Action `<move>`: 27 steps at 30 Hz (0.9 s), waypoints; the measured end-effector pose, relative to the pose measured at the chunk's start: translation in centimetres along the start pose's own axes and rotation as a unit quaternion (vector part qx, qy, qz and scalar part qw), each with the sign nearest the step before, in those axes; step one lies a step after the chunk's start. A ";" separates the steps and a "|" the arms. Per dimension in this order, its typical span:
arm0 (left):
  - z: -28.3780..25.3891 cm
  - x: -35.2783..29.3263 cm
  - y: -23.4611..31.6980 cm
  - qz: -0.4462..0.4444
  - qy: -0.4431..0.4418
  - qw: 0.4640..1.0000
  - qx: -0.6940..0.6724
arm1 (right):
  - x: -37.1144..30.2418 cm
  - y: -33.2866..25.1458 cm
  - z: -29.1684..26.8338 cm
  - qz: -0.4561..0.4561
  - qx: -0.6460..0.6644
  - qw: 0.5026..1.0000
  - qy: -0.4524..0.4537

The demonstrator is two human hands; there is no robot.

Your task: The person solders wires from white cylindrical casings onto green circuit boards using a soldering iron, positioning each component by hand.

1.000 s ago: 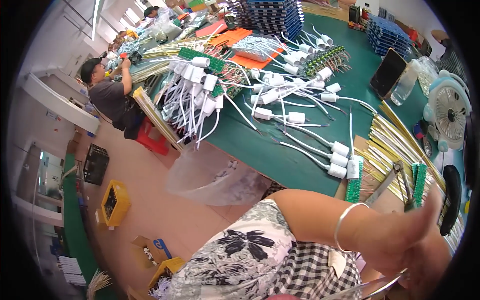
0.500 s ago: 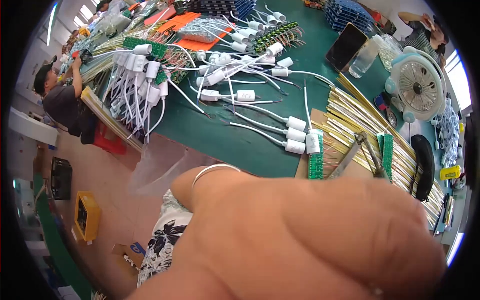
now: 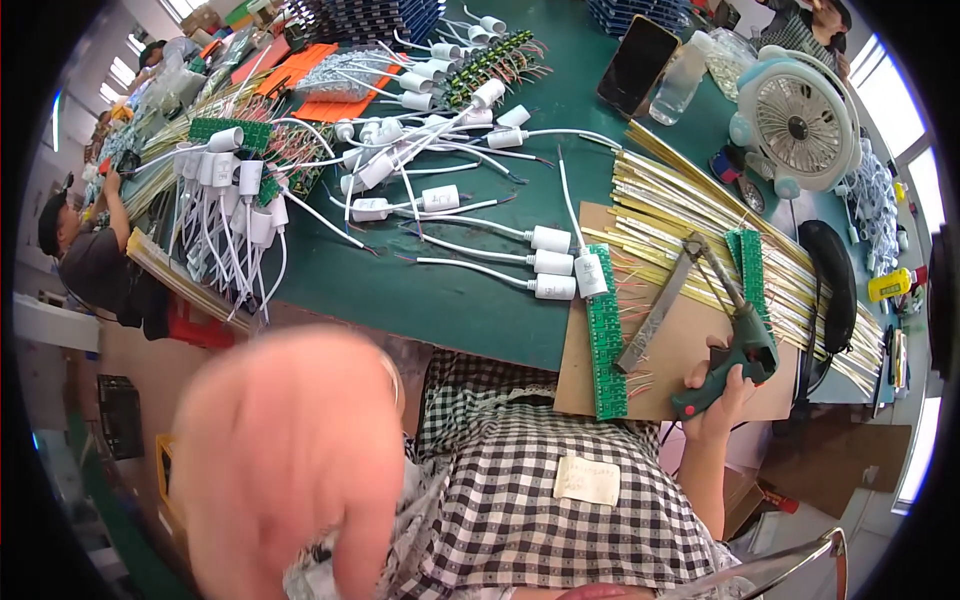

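Observation:
My left hand [image 3: 290,450], blurred and very close to the camera, hangs at the lower left away from the table. Its fingers are too smeared to read, and a bangle circles the wrist. At the table's near right, my right hand [image 3: 728,392] grips a green pistol-shaped soldering gun [image 3: 748,355]. The gun's thin barrel slants up to the top of a flat metal bar [image 3: 660,310]. Left of the bar lies a green circuit-board strip [image 3: 606,350] with fine wires, on a brown cardboard sheet [image 3: 578,385]. One white cylindrical connector [image 3: 590,275] with a cable touches the strip's upper end.
More white connectors [image 3: 552,262] with cables lie in a row and heap leftward. Bundled yellowish strips [image 3: 680,210] spread behind the cardboard. A phone [image 3: 638,65], a clear bottle [image 3: 682,78], a fan [image 3: 800,125] and a black case [image 3: 828,285] stand around. A co-worker [image 3: 95,245] sits far left.
My left hand has swung from the lower middle to the lower left, uncovering my right hand and the soldering gun. The whole view has shifted, with the table things now farther left.

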State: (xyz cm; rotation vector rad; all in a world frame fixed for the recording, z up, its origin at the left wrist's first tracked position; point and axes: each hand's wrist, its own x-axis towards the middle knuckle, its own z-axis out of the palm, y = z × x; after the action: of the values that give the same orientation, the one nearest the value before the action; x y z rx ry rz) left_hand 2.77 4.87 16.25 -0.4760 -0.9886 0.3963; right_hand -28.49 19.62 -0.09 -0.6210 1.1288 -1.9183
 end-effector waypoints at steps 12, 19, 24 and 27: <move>-10.7 -16.4 -4.8 -0.410 -0.822 0.338 0.205 | 0.0 0.0 -0.9 0.029 0.019 0.999 0.040; -5.6 -17.0 -7.8 -0.588 -0.569 0.570 0.077 | -1.3 0.2 -1.5 0.070 0.097 0.990 0.074; 1.4 -13.5 -2.1 -0.410 -0.624 0.664 -0.048 | -1.6 -0.2 -0.8 0.090 0.076 0.991 0.067; 3.3 -10.1 3.3 -0.485 -0.622 0.596 -0.154 | -2.6 -1.2 1.0 0.075 0.047 0.996 0.023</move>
State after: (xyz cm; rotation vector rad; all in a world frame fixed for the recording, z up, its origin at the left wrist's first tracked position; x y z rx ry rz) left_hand -5.42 2.97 8.99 0.2167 -2.5280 -0.6086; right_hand -26.77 21.61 1.44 -0.4295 1.0760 -1.8535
